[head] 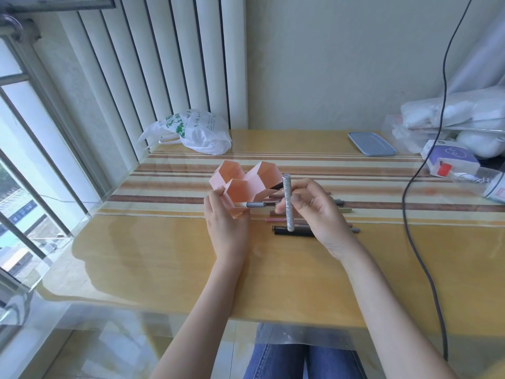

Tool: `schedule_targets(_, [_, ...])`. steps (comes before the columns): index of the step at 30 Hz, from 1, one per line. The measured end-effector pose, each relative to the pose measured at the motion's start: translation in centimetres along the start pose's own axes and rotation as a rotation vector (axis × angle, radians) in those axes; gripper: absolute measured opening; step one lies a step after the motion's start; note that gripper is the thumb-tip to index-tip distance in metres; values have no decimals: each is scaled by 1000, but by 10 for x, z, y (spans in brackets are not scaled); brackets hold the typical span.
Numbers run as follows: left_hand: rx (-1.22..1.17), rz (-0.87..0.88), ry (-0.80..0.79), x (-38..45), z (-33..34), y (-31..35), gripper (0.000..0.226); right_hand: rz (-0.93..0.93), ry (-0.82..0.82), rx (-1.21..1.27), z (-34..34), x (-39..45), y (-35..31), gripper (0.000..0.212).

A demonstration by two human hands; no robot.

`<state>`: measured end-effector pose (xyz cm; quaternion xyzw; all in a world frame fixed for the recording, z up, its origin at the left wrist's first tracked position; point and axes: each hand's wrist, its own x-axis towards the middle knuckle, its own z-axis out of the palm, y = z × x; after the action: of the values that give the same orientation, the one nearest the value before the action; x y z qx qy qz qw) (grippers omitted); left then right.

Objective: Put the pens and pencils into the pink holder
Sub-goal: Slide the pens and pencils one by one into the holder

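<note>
The pink holder [247, 181], made of three hexagonal cells, stands mid-table with its openings tilted toward me. My left hand [226, 222] grips its near cell and also holds a grey pen [255, 204] lying level at the cell's front. My right hand [314, 212] pinches a grey glittery pen [287, 198] nearly upright, just right of the holder. Several pens and pencils [292, 230] lie on the table under and behind my right hand, partly hidden by it.
A white plastic bag [196, 132] lies at the back left. A blue tray [371, 143] sits at the back right, beside a box, a bottle [475, 179] and white bundles. A dark cable [418, 214] crosses the table's right side. A window is on the left.
</note>
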<state>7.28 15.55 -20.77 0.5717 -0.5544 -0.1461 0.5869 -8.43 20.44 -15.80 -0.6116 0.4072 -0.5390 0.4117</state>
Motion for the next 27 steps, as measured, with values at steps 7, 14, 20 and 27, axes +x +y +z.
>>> schedule_targets(7, [-2,5,-5,0,0,0,52,-152,142,-742,14,11,-12,21])
schedule_targets(14, [-5,5,-7,0,0,-1,52,-109,-4,-645,20,15,-20,42])
schedule_targets(20, [-15,15,-26,0,0,0,53,-284,409,-415,29,19,-12,33])
schedule_targets(27, [-25,28,-67,-2,-1,3,51,-367,408,-693,45,25,19,17])
